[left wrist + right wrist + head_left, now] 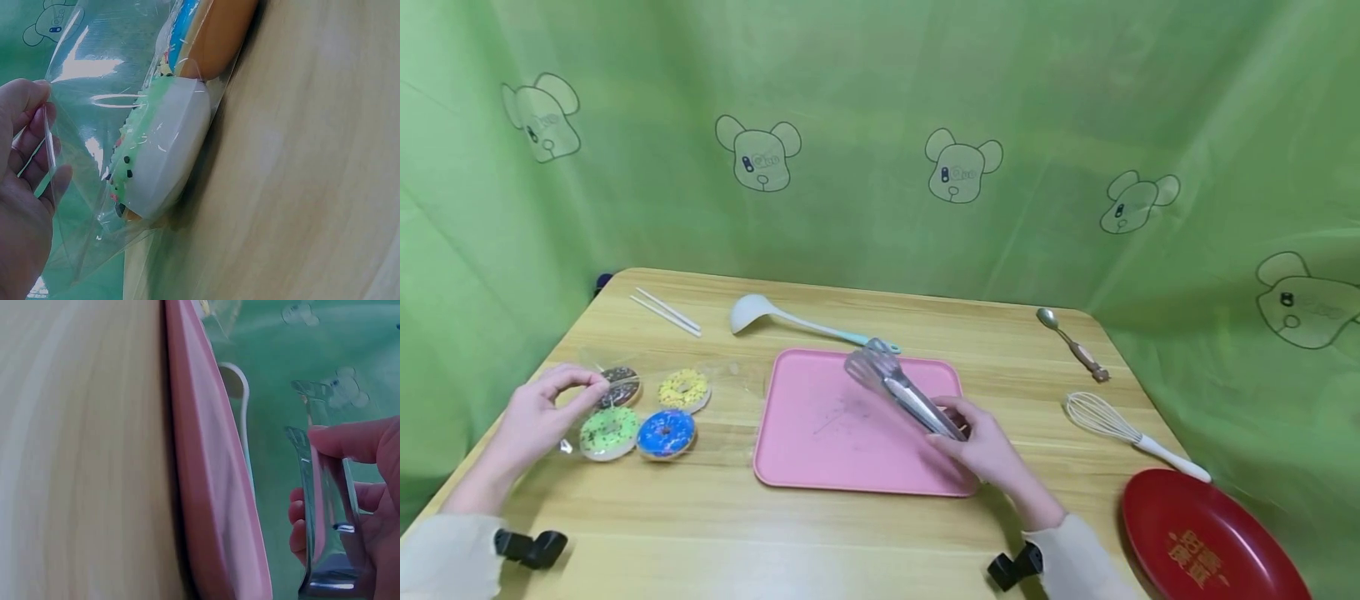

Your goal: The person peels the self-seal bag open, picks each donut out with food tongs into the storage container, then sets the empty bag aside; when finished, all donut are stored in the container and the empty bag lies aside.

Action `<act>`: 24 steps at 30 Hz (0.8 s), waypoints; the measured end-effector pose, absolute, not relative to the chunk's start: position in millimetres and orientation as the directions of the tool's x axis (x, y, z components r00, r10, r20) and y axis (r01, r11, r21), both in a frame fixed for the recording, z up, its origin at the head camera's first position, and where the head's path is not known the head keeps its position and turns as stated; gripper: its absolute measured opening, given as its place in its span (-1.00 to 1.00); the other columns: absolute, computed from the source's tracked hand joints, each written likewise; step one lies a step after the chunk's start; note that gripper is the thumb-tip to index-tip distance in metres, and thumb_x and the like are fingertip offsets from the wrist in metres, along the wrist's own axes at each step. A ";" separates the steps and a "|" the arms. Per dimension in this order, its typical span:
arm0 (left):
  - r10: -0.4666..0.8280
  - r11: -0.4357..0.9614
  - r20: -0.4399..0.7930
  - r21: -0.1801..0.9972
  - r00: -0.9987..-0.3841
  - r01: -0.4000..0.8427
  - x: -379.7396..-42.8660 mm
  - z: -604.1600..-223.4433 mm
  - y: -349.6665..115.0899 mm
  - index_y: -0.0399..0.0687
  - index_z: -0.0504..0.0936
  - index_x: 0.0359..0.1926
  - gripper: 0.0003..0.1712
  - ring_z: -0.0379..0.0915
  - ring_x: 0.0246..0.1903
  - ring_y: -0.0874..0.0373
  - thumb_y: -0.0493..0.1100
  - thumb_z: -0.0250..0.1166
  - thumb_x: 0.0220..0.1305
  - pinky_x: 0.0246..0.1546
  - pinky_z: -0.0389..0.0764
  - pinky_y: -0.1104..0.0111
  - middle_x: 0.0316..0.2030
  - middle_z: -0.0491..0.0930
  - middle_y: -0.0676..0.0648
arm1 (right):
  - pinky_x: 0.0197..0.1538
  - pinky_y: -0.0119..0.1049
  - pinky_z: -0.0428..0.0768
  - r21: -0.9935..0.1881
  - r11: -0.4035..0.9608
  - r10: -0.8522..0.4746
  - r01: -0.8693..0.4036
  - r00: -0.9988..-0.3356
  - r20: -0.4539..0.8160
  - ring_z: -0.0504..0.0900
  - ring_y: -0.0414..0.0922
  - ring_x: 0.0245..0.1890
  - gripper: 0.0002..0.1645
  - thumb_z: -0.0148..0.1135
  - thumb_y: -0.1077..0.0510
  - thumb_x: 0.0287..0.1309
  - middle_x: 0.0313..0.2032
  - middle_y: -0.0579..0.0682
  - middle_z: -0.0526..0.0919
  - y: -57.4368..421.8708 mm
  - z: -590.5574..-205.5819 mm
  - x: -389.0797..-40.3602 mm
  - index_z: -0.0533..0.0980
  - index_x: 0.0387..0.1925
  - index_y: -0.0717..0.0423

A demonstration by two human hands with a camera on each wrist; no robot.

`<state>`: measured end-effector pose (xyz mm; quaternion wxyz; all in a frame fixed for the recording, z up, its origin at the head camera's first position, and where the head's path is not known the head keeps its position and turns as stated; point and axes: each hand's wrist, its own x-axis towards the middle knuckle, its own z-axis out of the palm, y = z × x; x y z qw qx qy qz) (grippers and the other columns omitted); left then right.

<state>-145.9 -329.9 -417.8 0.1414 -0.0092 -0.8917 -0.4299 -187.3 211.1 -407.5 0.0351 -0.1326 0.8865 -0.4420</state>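
My left hand (546, 410) pinches the edge of a clear plastic bag (75, 131) between thumb and fingers. Inside the bag lie several toy doughnuts: a green one (608, 433), a blue one (667, 433), a yellow one (684, 389) and a dark brown one (622, 388), partly behind the fingers. With its thumb on one arm and fingers on the other, my right hand (981, 442) holds metal tongs (912, 398). The tongs are raised over a pink tray (808, 442), pointing up and left. In the right wrist view their two ends stand apart, with nothing between them.
A pair of white chopsticks (666, 312) and a pale ladle (748, 310) lie behind the bag and tray. To the right are a spoon (1071, 343), a whisk (1138, 435) and a red plate (1247, 533) at the table's edge. A green curtain (865, 233) surrounds the table.
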 end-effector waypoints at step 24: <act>-0.099 0.622 0.252 0.771 -0.963 0.138 -146.5 -420.3 -329.1 -0.13 0.57 -0.15 -0.73 0.25 -0.08 0.47 -0.03 0.21 0.27 -0.11 0.23 0.56 -0.17 0.53 0.11 | -0.34 -0.28 0.50 -0.820 0.513 -0.579 -0.253 -0.807 -0.114 0.53 -0.10 -0.47 -0.47 0.37 0.12 -0.02 -0.36 -0.08 0.56 98.7 -410.1 -192.5 0.49 0.06 -0.04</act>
